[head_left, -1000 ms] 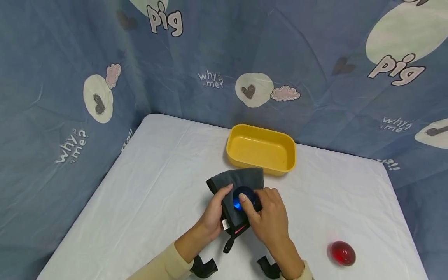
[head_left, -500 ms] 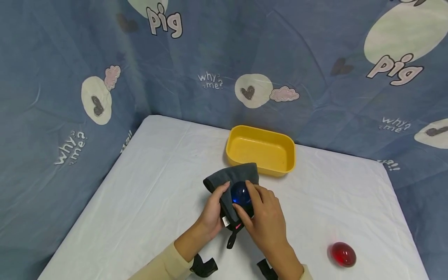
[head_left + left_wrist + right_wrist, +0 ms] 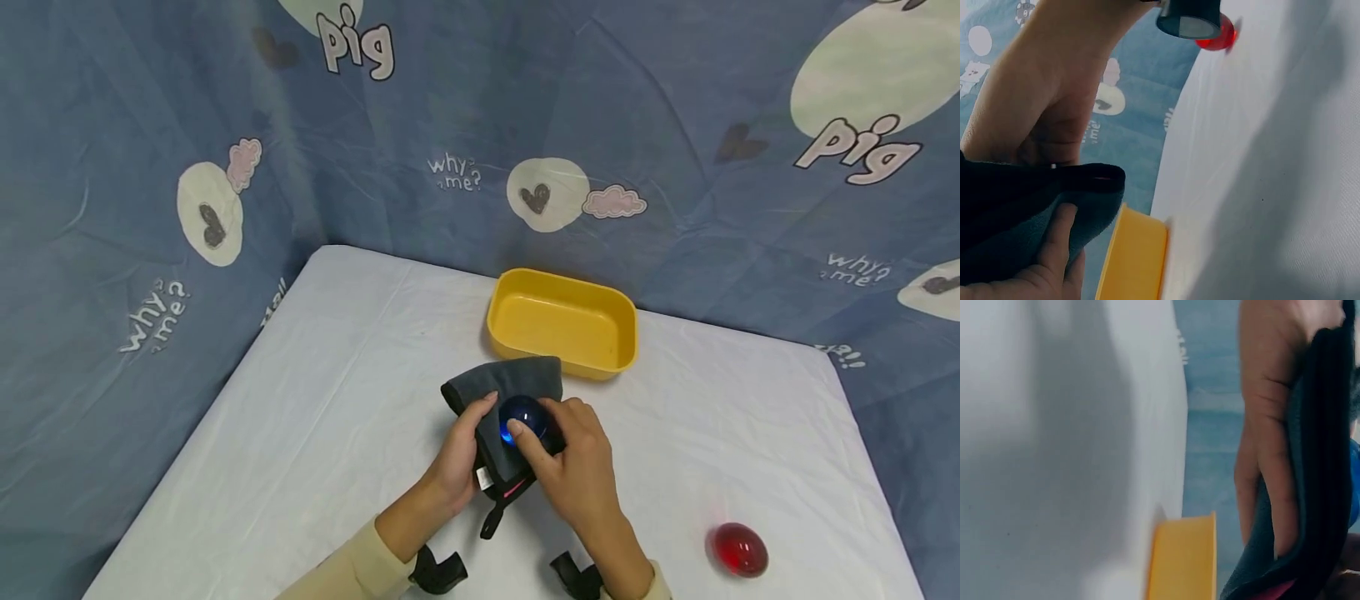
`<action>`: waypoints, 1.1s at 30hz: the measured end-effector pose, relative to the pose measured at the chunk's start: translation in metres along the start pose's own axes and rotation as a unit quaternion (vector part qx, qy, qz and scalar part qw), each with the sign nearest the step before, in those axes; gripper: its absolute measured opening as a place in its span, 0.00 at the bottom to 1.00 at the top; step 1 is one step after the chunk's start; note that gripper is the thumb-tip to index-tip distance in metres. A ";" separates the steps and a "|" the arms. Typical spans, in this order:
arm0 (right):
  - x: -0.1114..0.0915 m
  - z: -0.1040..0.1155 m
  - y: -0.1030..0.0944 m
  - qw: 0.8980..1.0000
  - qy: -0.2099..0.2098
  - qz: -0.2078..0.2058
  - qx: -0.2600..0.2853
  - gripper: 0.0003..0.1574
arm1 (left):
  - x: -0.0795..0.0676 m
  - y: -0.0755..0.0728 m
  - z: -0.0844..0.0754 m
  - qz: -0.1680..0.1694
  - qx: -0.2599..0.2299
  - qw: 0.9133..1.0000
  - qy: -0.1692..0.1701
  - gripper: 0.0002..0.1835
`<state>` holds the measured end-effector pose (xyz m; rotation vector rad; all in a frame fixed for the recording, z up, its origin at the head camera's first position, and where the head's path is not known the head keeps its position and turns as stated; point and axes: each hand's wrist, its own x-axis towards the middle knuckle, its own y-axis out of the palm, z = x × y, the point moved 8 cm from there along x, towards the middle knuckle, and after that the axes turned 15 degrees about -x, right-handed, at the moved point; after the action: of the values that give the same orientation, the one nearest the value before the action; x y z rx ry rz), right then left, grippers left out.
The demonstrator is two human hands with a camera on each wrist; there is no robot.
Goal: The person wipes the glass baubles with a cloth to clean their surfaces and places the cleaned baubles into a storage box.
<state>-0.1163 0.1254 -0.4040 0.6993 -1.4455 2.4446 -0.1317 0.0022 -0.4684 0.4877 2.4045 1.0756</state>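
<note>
A glossy dark-blue ball (image 3: 522,419) lies against a folded grey cloth (image 3: 480,387) with black edging and a hanging loop. My left hand (image 3: 452,467) grips the cloth's left side, thumb on top. In the left wrist view, its fingers (image 3: 1054,262) support the cloth (image 3: 1085,212) from beneath. My right hand (image 3: 581,462) holds the ball from the right, with the thumb across its front and the fingers at its far side. At the right wrist view's edge, only a sliver of the blue ball (image 3: 1355,481) shows beside the cloth (image 3: 1322,462).
A yellow rectangular tub (image 3: 562,321) stands just beyond the cloth, at the table's back edge. A shiny red ball (image 3: 740,550) rests on the white tabletop (image 3: 360,367) at front right. Printed blue curtains (image 3: 420,217) enclose the table behind and at both sides.
My right thumb has shifted from the ball's lower edge back onto its front. The cloth and ball dipped slightly toward me and right after rising. Tub and red ball stay put.
</note>
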 end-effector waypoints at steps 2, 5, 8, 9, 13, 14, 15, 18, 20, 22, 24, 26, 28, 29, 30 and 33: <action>0.000 -0.005 0.002 0.999 0.029 0.016 0.023 0.25 | 0.000 0.000 0.000 -0.001 0.002 1.000 0.001 0.41; -0.002 -0.006 0.004 0.998 0.041 0.036 0.028 0.28 | 0.001 -0.002 0.001 -0.008 0.001 1.000 0.007 0.40; -0.007 -0.001 0.004 0.999 0.010 0.040 0.005 0.42 | 0.000 -0.003 0.002 -0.020 -0.004 1.000 0.011 0.40; -0.009 0.002 0.003 0.999 -0.005 0.037 -0.004 0.46 | 0.000 -0.004 0.003 -0.022 -0.005 1.000 0.012 0.40; -0.015 0.011 0.000 0.998 -0.060 0.011 -0.033 0.55 | 0.000 -0.004 0.003 -0.025 -0.009 0.999 0.019 0.39; -0.016 0.012 -0.001 0.997 -0.071 0.005 -0.038 0.54 | 0.000 -0.004 0.003 -0.026 -0.008 0.999 0.022 0.39; -0.017 0.014 -0.001 0.996 -0.080 -0.001 -0.043 0.52 | 0.000 -0.004 0.002 -0.025 -0.010 0.999 0.025 0.39; -0.016 0.017 -0.002 0.994 -0.097 -0.015 -0.050 0.45 | -0.001 -0.003 0.001 -0.023 -0.009 0.999 0.029 0.38; -0.015 0.018 -0.003 0.993 -0.101 -0.022 -0.050 0.42 | -0.001 -0.003 0.000 -0.024 -0.007 0.999 0.030 0.38; -0.013 0.017 -0.003 0.994 -0.098 -0.025 -0.043 0.40 | -0.002 -0.003 0.000 -0.025 -0.006 0.999 0.032 0.38; -0.011 0.015 -0.003 0.995 -0.090 -0.026 -0.028 0.40 | -0.002 -0.002 0.000 -0.027 -0.003 0.999 0.030 0.38; -0.009 0.011 -0.003 0.997 -0.076 -0.025 -0.005 0.39 | -0.003 -0.002 0.001 -0.028 -0.003 0.999 0.028 0.38; -0.008 0.007 -0.002 0.998 -0.056 -0.021 0.019 0.36 | -0.004 -0.001 0.001 -0.030 -0.001 0.999 0.028 0.39; -0.007 0.004 -0.001 0.998 -0.043 -0.016 0.032 0.34 | -0.004 -0.001 0.001 -0.029 0.000 0.999 0.028 0.39; -0.006 0.002 0.000 0.999 -0.031 -0.010 0.043 0.31 | -0.005 -0.001 0.001 -0.028 0.000 0.999 0.029 0.39; -0.005 -0.003 0.004 0.999 -0.001 0.008 0.053 0.26 | -0.005 0.000 0.001 -0.027 0.000 0.999 0.032 0.39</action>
<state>-0.1143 0.1263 -0.4106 0.7139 -1.3363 2.5488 -0.1269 -0.0002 -0.4677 0.3899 2.4586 1.0840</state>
